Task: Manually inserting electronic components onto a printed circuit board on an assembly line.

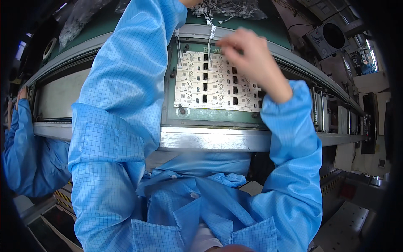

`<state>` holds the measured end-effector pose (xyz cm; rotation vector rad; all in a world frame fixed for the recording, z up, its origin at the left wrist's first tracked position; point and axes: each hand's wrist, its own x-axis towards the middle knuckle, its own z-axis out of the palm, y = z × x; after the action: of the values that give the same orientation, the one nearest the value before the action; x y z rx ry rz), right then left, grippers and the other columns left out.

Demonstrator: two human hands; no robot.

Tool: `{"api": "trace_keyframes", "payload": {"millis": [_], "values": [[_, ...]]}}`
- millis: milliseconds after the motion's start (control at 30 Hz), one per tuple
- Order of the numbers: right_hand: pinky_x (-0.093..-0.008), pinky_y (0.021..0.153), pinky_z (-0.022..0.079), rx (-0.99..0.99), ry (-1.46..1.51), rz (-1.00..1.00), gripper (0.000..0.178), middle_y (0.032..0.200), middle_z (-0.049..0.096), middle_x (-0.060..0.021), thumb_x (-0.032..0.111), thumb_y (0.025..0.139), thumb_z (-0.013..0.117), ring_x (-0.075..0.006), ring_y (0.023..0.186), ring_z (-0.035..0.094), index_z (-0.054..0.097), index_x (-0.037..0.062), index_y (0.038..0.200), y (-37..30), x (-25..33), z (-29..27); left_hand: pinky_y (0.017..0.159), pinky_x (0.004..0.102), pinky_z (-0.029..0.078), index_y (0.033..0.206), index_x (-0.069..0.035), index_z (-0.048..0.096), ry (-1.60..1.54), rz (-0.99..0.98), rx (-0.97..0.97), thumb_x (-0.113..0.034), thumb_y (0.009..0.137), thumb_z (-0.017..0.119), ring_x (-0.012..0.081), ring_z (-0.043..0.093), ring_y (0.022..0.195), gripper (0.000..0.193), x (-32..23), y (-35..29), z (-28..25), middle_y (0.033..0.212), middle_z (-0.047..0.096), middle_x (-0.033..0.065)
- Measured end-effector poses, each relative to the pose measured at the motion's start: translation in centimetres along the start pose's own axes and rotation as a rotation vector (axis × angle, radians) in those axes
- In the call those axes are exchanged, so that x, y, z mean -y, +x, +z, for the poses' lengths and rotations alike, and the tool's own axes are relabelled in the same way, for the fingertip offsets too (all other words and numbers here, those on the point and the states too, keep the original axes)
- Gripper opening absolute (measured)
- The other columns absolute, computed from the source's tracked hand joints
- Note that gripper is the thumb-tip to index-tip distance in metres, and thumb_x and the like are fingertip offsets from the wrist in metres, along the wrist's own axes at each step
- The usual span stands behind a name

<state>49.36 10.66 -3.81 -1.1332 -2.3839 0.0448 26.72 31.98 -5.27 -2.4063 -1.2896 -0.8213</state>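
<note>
At twelve o'clock, a flat green fixture [210, 115] seemingly steadies the white rectangular circuit-board panel [191, 89]. The blurred right hand [248, 52] hangs at one; the cropped left hand [190, 2] nearest white wired connectors [228, 8]. Neither grip shows.

Left arm [119, 96] stretched far forward, sleeved; left hand [191, 1] mostly past top edge of view, fingers unseen. Right arm [294, 143] bent at elbow, forearm angled inward, right wrist [280, 90] bare. Right hand [252, 54] blurred, fingers [231, 39] curled leftward, grip unclear.
</note>
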Motion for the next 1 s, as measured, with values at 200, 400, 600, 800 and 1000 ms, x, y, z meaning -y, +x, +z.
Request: {"api": "trace_keyframes", "payload": {"millis": [200, 400, 600, 800, 1000], "values": [[-0.0510, 0.084, 0.056, 0.057, -0.344, 0.260, 0.024, 0.103, 0.073, -0.0162, 0.026, 0.089, 0.067, -0.0370, 0.102, 0.069, 0.076, 0.0099, 0.104, 6.1, -7.3, 3.0, 0.080, 0.0467, 0.056, 0.111, 0.001, 0.068, 0.015, -0.066, -0.064, -0.015, 0.088, 0.067, 0.0380, 0.070, 0.086, 0.029, -2.1, 0.0, 2.0, 0.098, 0.071, 0.0198], [-0.0522, 0.084, 0.056, 0.021, -0.209, 0.278, 0.016, 0.094, 0.073, -0.0205, 0.017, 0.086, 0.064, -0.0417, 0.094, 0.070, 0.071, 0.0054, 0.095, 7.0, -5.8, 4.4, 0.070, 0.0273, 0.055, 0.109, -0.003, 0.072, -0.828, -0.356, -0.015, -0.020, 0.093, 0.071, 0.0134, 0.075, 0.081, 0.023, -3.7, -1.3, -7.3, 0.095, 0.076, 0.0101], [-0.0362, 0.070, 0.056, -0.390, -0.084, 0.133, 0.015, 0.087, 0.073, -0.0172, 0.014, 0.090, 0.070, -0.0287, 0.077, 0.073, 0.073, 0.0052, 0.102, 3.5, -6.8, -4.2, 0.069, 0.0183, 0.049, 0.116, -0.007, 0.070, -1.327, -0.429, 0.224, -0.017, 0.099, 0.068, 0.0076, 0.070, 0.086, 0.020, -7.0, -5.2, -11.8, 0.100, 0.074, -0.0004], [-0.0271, 0.076, 0.056, -0.273, 0.085, 0.157, 0.011, 0.097, 0.076, -0.0086, 0.010, 0.096, 0.071, -0.0149, 0.087, 0.071, 0.075, 0.0053, 0.106, -6.0, -1.4, -5.1, 0.085, 0.0204, 0.053, 0.128, -0.007, 0.067, -1.370, -0.560, 0.477, -0.027, 0.102, 0.067, 0.0042, 0.063, 0.085, 0.033, -6.7, -13.3, -16.7, 0.106, 0.070, 0.0004], [-0.0379, 0.086, 0.049, -0.182, -0.120, 0.042, 0.016, 0.105, 0.072, -0.0061, 0.009, 0.082, 0.078, -0.0267, 0.102, 0.062, 0.077, 0.0074, 0.098, -8.0, -0.9, -0.7, 0.090, 0.0230, 0.054, 0.125, -0.007, 0.069, -1.172, -0.526, 0.426, -0.031, 0.098, 0.071, 0.0064, 0.065, 0.087, 0.036, -8.6, -16.0, -18.3, 0.099, 0.070, 0.0006]]}}
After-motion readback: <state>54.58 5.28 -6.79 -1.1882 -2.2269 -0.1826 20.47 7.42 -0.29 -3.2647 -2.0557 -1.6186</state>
